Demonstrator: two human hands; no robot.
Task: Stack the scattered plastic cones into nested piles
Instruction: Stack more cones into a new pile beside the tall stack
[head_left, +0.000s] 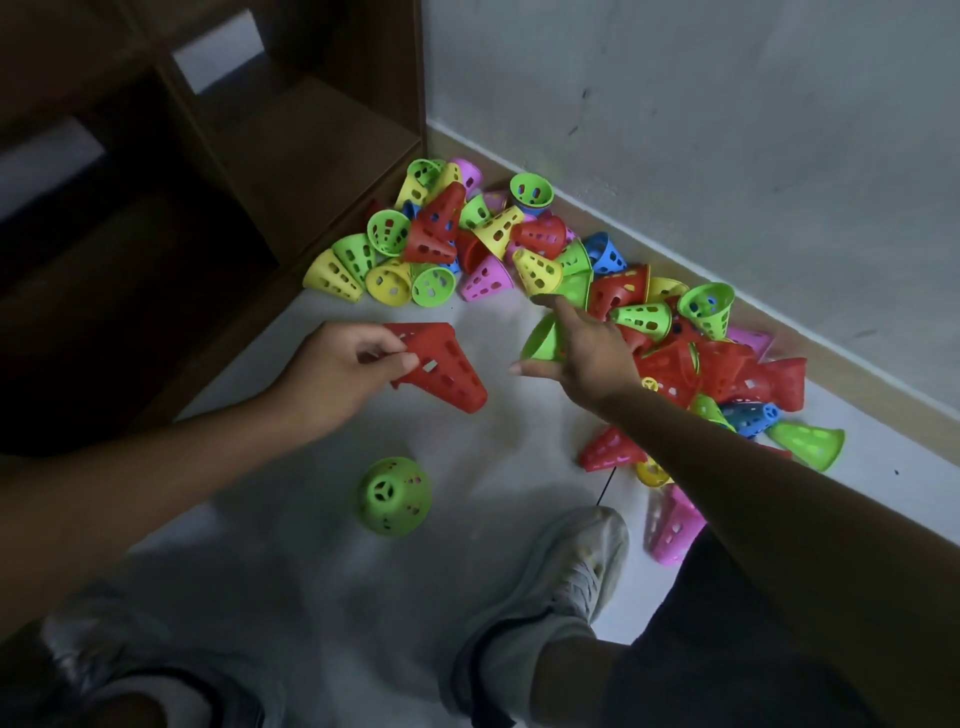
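While the left hand pinches a red cone stack at its narrow end between thumb and fingertips, wide mouth pointing right and down, the right hand curls round a green cone beside the scattered pile along the wall. One green cone stands alone on the floor, near a grey shoe.

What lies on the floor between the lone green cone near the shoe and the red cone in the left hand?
Nothing: in the head view, only bare floor separates the lone green cone from the red cone held by the left hand.
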